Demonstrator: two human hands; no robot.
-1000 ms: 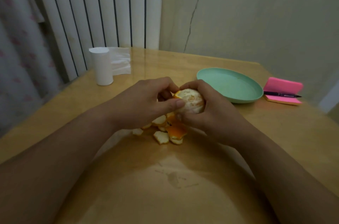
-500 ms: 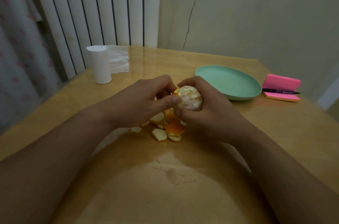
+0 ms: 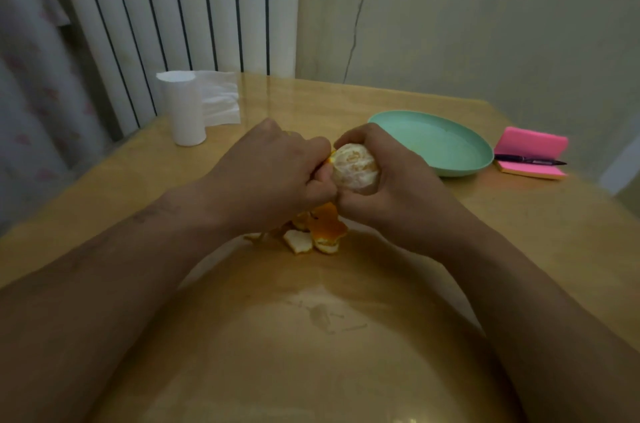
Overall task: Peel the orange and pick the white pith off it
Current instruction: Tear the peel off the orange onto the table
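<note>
Mostly bare of rind, the orange (image 3: pixel 355 166) sits just above the wooden table (image 3: pixel 311 353), cupped in the right hand (image 3: pixel 398 187), whose fingers curl round its far side and underside. The left hand (image 3: pixel 273 176) is curled tight against the fruit's left flank, pinching a rind strip (image 3: pixel 330 156). Peel scraps (image 3: pixel 318 232) lie beneath. The flesh looks light, soft and juicy, and would likely burst if squeezed. A loose hold at the poles seems best, lifting the pith with fingernails.

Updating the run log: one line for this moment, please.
phase: peeling | right hand: holds orange | left hand: pinches peel | scraps: on table
</note>
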